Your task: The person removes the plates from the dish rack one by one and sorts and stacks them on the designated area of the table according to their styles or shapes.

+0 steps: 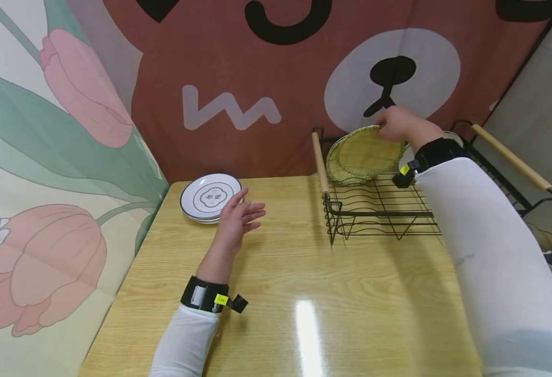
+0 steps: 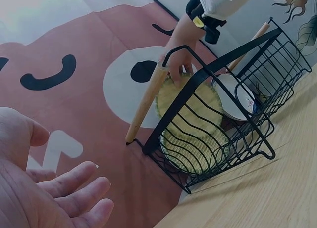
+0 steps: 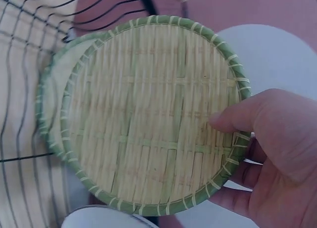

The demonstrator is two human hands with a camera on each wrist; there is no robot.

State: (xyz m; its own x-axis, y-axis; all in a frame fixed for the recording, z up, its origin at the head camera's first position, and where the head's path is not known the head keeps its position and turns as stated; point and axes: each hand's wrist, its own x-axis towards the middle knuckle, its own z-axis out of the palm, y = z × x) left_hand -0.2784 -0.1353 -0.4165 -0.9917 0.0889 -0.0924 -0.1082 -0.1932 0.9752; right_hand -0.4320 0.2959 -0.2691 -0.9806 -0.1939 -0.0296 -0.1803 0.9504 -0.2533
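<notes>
My right hand (image 1: 405, 125) pinches the edge of a round woven bamboo tray (image 3: 153, 114), thumb on its face and fingers behind. The tray has a green stitched rim and is tilted upright at the left end of a black wire dish rack (image 1: 381, 213). Behind it, a second woven tray (image 3: 52, 97) of the same kind stands in the rack, mostly covered. My left hand (image 1: 235, 220) holds nothing; its fingers are spread and relaxed, palm turned inward. Just beside that hand, a small stack of white plates (image 1: 212, 196) with blue rims lies on the table.
Light wooden handles (image 1: 320, 162) top both ends of the rack. A white dish (image 2: 233, 97) stands in it, right of the trays. The wooden table (image 1: 276, 272) meets a wall covering (image 1: 238, 152) with a cartoon bear close behind the rack.
</notes>
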